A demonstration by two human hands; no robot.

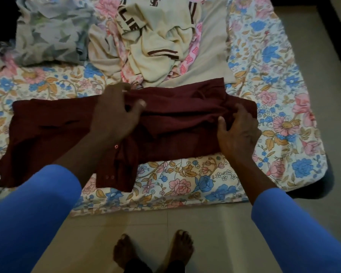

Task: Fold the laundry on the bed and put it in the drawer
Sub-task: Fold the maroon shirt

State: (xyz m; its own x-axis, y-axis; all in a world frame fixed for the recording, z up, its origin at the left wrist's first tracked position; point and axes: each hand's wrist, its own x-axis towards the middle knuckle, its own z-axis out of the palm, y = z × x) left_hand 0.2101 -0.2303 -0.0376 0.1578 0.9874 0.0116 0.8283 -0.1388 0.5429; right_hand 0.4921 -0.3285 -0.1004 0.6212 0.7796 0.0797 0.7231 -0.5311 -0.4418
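Note:
A maroon shirt (175,133) with small pink buttons lies spread sideways on the floral bed sheet (185,186), partly folded over itself. My left hand (116,113) pinches a fold of its cloth near the top middle. My right hand (238,131) grips the bunched cloth at the shirt's right end, thumb on top. Both forearms wear blue sleeves. No drawer is in view.
Behind the shirt lies a crumpled cream top with brown stripes (158,42) over pink-patterned cloth and a beige piece (211,56). A grey leaf-print garment (47,34) and dark clothes (0,26) sit at the back left. Tiled floor (303,95) runs right of the bed; my bare feet (154,251) stand at its near edge.

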